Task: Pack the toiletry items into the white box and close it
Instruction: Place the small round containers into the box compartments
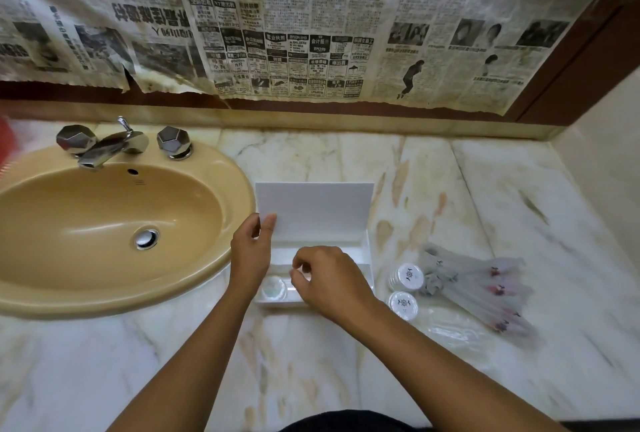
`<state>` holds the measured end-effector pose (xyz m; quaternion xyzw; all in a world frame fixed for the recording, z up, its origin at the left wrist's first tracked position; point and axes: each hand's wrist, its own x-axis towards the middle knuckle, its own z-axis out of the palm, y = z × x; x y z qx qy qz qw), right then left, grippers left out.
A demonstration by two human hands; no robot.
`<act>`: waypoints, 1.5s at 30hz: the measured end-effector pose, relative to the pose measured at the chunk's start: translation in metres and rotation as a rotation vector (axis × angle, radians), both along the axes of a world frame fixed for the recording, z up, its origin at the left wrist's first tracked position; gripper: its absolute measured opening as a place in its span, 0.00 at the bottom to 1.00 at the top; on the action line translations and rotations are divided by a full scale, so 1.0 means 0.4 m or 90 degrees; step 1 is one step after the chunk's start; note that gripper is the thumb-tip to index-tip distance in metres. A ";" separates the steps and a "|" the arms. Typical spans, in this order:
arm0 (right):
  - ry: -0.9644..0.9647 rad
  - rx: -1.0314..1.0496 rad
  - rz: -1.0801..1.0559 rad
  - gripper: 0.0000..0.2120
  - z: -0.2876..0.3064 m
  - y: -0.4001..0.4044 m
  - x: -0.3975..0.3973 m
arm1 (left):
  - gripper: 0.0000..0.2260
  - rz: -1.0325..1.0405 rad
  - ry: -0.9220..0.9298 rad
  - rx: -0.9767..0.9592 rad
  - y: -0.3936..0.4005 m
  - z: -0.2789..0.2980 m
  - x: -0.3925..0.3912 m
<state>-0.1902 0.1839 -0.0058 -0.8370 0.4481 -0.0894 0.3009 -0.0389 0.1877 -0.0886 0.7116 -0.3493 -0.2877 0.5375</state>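
The white box (363,251) sits on the marble counter right of the sink, its lid (322,210) standing upright. My left hand (251,251) pinches the lid's lower left corner. My right hand (329,279) hovers over the box's front compartments with fingers curled; what they hold, if anything, is hidden. One round white-capped item (273,288) lies in the box's front left compartment. Two round capped bottles (405,277) (402,304) lie on the counter right of the box. Beside them lie several frosted sachets (485,282) with red marks.
A beige sink (104,220) with chrome taps (114,144) fills the left. Clear plastic wrapping (450,327) lies on the marble counter (519,206) near the sachets. Newspaper (311,23) covers the wall behind. A side wall bounds the right.
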 end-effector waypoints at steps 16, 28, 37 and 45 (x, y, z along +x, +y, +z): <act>0.263 -0.078 -0.182 0.09 -0.054 0.001 -0.274 | 0.21 0.000 -0.031 0.003 -0.002 0.007 -0.004; 0.290 -0.046 -0.182 0.05 -0.097 -0.002 -0.287 | 0.22 0.006 -0.026 0.008 -0.002 0.008 -0.003; 0.125 -0.053 -0.160 0.04 0.002 -0.008 -0.217 | 0.23 0.004 -0.003 0.003 -0.002 0.006 0.002; 0.073 0.002 0.032 0.07 0.011 0.017 0.029 | 0.22 0.000 0.009 -0.005 -0.006 -0.005 0.010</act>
